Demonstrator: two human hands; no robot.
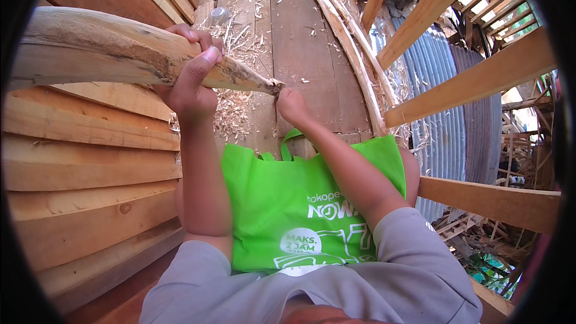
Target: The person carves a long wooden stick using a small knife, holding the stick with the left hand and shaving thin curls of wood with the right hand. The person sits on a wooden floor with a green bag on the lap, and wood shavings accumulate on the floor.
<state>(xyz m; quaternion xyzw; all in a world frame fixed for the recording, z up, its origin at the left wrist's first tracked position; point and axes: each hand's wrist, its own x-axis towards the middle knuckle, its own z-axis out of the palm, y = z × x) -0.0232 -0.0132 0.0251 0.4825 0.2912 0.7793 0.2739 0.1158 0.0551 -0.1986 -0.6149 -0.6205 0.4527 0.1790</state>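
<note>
A thick, peeled wooden pole point(102, 48) comes in from the left and tapers to a darker, rough tip. My left hand point(195, 75) is wrapped round it, thumb on top, a little short of the tip. Close against that narrow end, my right hand point(292, 105) is closed in a fist. What it holds, if anything, is hidden behind the fingers. A few pale wood curls stick up at the tip. Across my lap lies a green cloth bag point(252, 186) with white print and a looped handle.
Wood shavings point(234, 111) litter the plank floor point(306, 54), with a small clear cup point(219, 16) among them. Two long peeled poles point(345, 36) lie to the right. Stacked boards point(90, 138) line the left; wooden rails point(474, 81) and corrugated metal sheets point(435, 108) bound the right.
</note>
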